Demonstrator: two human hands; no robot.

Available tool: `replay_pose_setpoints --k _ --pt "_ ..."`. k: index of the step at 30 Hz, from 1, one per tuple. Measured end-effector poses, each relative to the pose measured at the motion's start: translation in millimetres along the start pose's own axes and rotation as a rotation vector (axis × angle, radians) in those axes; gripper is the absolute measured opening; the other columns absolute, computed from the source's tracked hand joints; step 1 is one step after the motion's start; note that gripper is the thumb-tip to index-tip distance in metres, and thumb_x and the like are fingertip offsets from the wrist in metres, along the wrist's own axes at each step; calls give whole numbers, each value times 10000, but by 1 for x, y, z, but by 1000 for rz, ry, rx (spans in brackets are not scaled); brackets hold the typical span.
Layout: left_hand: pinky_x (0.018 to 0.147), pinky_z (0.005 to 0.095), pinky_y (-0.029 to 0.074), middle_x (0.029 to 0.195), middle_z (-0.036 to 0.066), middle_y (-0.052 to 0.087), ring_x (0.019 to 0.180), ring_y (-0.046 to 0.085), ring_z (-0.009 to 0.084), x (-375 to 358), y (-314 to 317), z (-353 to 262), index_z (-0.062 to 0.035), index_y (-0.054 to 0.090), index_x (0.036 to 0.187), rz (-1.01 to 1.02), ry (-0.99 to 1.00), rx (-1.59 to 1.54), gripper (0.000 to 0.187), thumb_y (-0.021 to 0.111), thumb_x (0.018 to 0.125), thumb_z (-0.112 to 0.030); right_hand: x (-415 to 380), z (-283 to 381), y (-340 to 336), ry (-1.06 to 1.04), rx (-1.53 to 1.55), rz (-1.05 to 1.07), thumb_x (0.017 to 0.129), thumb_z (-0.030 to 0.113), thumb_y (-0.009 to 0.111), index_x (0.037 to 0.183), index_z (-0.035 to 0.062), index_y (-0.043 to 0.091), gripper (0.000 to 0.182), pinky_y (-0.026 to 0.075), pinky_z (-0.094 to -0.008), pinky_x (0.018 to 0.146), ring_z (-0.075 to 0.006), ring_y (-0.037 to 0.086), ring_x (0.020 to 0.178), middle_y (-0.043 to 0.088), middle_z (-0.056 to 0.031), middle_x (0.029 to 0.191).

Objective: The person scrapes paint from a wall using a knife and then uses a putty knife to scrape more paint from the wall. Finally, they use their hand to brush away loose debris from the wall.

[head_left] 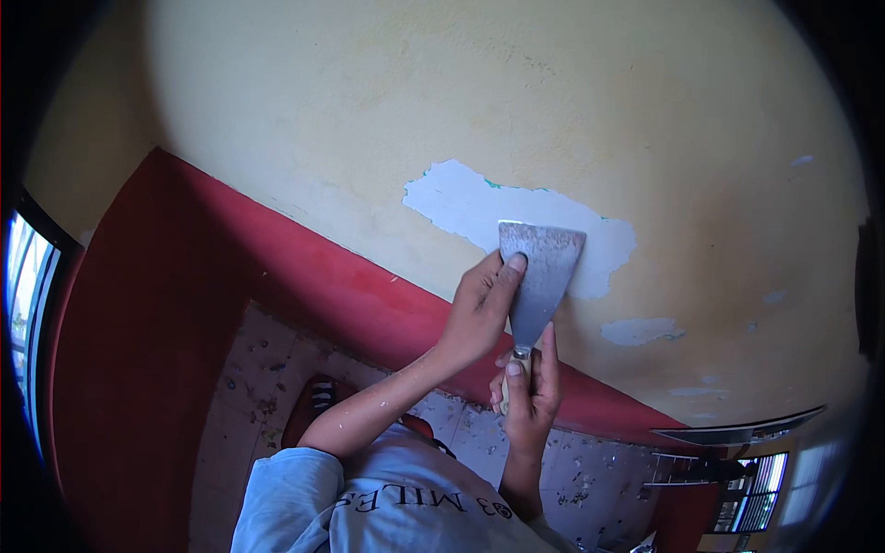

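Observation:
A wide putty knife (546, 272) with a worn metal blade and a pale handle is held up in front of the wall, its broad edge pointing up. My left hand (479, 306) pinches the blade's left side near the edge, thumb on the near face, other fingers hidden behind it. Lower down, my right hand (532, 396) is closed around the handle, with its index finger stretched up along the blade's base. Behind the blade, a large whitish patch (452, 195) with ragged, partly green edges shows where the cream paint is gone.
The cream wall (304, 120) has a red lower band (313, 258). Smaller bare patches (641, 331) lie to the right. Paint flakes litter the tiled floor (235, 415) around my shoe (313, 405). A barred window (28, 276) is at the far left.

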State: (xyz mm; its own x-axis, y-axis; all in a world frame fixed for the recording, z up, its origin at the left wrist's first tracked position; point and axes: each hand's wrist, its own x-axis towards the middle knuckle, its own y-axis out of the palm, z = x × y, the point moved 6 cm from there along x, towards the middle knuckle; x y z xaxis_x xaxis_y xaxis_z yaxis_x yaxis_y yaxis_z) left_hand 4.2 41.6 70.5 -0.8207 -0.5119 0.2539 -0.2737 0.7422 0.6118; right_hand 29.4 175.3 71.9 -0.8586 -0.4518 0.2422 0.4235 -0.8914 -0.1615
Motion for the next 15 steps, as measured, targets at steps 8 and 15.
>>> replay_pose_setpoints --k 8,15 --pt "484 197 340 640 -23 505 553 419 29 13 -11 -14 -2 527 911 5 37 -27 316 368 945 -273 10 6 24 -82 16 32 870 -3 436 1362 9 190 550 363 -184 421 -43 422 516 523 -73 813" --pt "546 197 362 692 -10 529 620 442 31 16 -13 -21 11 539 979 55 -5 -29 332 366 946 -271 14 13 24 -60 -29 14 869 -2 443 1362 10 196 552 370 -182 424 -45 428 514 523 -74 819"
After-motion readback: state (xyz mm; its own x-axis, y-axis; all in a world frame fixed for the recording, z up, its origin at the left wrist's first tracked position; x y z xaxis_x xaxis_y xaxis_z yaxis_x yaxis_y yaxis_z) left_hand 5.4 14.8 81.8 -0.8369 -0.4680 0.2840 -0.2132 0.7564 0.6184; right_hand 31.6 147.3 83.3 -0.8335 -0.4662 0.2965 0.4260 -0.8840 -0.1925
